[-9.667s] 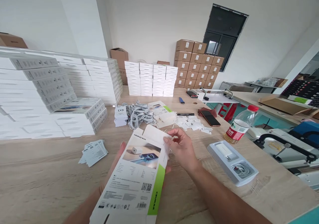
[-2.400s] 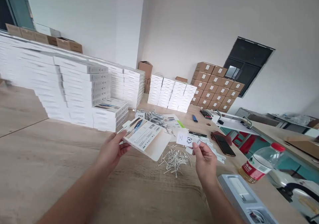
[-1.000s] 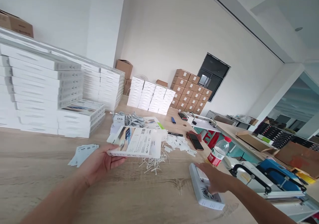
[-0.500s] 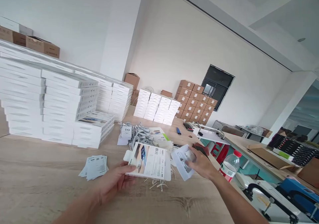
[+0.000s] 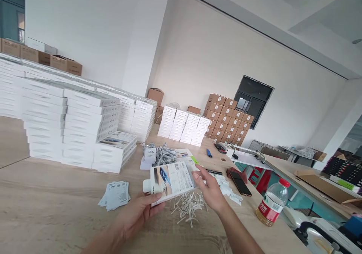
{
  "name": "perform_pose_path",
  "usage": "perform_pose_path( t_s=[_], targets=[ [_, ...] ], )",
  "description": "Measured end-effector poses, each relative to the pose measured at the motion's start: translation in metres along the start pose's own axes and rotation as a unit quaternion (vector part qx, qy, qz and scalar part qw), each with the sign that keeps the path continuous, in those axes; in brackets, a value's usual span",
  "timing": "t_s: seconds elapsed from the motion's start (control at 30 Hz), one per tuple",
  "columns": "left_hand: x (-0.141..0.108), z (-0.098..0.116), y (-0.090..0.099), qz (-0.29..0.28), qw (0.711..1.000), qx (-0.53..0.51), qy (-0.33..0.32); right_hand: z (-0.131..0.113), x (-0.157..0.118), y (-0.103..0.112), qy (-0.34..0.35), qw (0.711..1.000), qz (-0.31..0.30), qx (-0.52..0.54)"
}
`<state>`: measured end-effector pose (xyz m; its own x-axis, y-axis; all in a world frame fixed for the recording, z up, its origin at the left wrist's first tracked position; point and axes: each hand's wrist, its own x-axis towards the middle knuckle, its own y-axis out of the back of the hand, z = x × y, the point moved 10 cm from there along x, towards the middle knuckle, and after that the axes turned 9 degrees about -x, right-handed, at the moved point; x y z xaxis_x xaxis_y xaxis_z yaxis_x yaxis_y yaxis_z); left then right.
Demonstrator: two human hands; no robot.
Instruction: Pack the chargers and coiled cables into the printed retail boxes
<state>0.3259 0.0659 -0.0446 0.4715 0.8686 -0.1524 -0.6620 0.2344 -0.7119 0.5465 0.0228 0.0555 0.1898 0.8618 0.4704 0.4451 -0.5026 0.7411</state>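
A flat white printed box [image 5: 174, 180], tilted above the table, lies between both hands. My left hand [image 5: 145, 208] grips its left end, thumb on the printed face and fingers underneath; a small white flap sticks out there. At the opposite end, my right hand [image 5: 207, 186] closes around the edge with thumb and fingers. The white tray is mostly hidden at that end, and I cannot tell how much of it sits inside. Under the box lies a pile of short white ties [image 5: 190, 208]. Grey coiled cables [image 5: 165, 154] and a small white charger box [image 5: 149, 155] are behind it.
Tall stacks of white boxes [image 5: 85, 129] stand at left, near loose printed leaflets [image 5: 117, 194]. To the right are a phone [image 5: 240, 182], a red-capped bottle [image 5: 273, 203], a black pen [image 5: 214, 172] and a blue cutter [image 5: 209, 153]. Brown cartons [image 5: 226, 116] rise behind.
My right hand has brought the white tray leftward to the box's right end, where it is now mostly out of sight. My left hand still holds the box. The view has shifted left.
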Motion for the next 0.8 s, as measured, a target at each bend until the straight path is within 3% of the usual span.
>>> perform_pose_path(
  t_s=[0.1,0.23,0.3,0.37,0.43,0.53,0.67,0.8],
  targets=[
    [-0.001,0.005,-0.003,-0.004,0.999,-0.009,-0.031,0.012,-0.023,-0.016,-0.051,0.967,0.075,0.239],
    [-0.006,-0.005,-0.021,-0.070,0.997,0.026,-0.017,0.030,-0.050,-0.065,-0.145,0.875,0.018,0.461],
    [-0.009,-0.019,-0.032,-0.134,0.989,0.051,0.030,0.039,-0.056,-0.071,-0.177,0.837,0.011,0.518],
    [-0.012,-0.030,-0.040,-0.195,0.976,0.064,0.076,0.048,-0.055,-0.062,-0.190,0.813,0.023,0.550],
    [-0.012,-0.029,-0.039,-0.206,0.971,0.090,0.082,0.049,-0.051,-0.047,-0.172,0.811,0.018,0.558],
    [-0.010,-0.010,-0.036,-0.156,0.966,0.202,0.028,0.032,-0.047,-0.025,-0.102,0.826,-0.006,0.554],
    [-0.020,0.011,-0.053,-0.125,0.937,0.323,-0.053,0.003,-0.050,-0.015,-0.022,0.838,-0.036,0.544],
    [-0.032,0.021,-0.068,-0.116,0.918,0.351,-0.145,0.001,-0.053,-0.011,-0.021,0.850,0.014,0.526]
  ],
)
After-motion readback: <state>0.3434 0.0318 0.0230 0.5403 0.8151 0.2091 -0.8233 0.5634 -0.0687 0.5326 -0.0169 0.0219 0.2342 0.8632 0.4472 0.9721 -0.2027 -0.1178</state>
